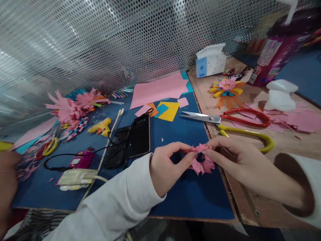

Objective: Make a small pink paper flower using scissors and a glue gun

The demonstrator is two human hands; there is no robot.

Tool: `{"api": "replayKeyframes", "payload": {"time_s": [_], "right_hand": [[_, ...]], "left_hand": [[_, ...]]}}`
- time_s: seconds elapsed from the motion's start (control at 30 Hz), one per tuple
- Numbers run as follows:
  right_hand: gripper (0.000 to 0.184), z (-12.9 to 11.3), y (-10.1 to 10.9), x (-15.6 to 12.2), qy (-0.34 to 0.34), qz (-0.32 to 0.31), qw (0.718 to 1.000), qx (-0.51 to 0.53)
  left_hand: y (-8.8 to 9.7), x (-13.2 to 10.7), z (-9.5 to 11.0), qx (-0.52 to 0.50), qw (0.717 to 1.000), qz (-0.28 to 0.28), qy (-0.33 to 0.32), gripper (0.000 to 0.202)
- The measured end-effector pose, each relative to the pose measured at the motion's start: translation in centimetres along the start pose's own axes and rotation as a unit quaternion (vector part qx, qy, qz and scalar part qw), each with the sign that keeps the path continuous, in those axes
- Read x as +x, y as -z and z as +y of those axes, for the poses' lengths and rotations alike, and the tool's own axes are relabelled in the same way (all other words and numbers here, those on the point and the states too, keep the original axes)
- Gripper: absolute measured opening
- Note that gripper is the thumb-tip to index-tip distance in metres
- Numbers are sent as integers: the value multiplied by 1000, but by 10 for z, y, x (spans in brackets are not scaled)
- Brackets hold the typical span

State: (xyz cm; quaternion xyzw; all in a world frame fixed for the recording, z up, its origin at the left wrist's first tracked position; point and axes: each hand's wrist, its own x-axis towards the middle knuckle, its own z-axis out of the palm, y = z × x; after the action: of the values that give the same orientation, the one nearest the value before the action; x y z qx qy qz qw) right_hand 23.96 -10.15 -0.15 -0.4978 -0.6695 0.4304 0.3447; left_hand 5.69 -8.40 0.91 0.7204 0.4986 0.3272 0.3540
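Observation:
A ring of folded pink paper (pixel 202 166) with pointed edges is held up over the blue table, near its right-hand edge. My left hand (pixel 171 164) pinches the ring's upper left side between thumb and fingers. On the upper right side, my right hand (pixel 239 164) grips it the same way, the fingertips of both hands close together. Just beyond my right hand lie large scissors (pixel 213 118) with one red and one yellow handle, their blades partly spread. Coloured paper squares (pixel 168 111) lie farther back.
Pink paper sheets (pixel 157 88), a phone (pixel 139 135), a yellow glue gun (pixel 100 127) and a power strip (pixel 76 177) with cables occupy the blue table. A paper flower (pixel 227 88), tissue pack (pixel 211 62) and purple cup (pixel 282 50) stand right. Another person's arm (pixel 7 187) is at far left.

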Motion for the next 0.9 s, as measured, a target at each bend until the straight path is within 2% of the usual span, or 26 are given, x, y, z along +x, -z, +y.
{"api": "replayKeyframes", "payload": {"time_s": [0.13,0.53,0.77,0.9], "right_hand": [[22,0,0,0,2,1,999,-32],[21,7,-3,2,-10,3,1000,-26],[21,7,-3,4,7,-32,999,38],[21,3,-2,1,11,-51,998,35]], "left_hand": [[-1,0,1,-4,1000,-7,3,5],[0,1,2,-24,999,-29,9,6],[0,3,-1,-7,1000,1,-13,5],[0,2,-1,-7,1000,4,-20,5]]}}
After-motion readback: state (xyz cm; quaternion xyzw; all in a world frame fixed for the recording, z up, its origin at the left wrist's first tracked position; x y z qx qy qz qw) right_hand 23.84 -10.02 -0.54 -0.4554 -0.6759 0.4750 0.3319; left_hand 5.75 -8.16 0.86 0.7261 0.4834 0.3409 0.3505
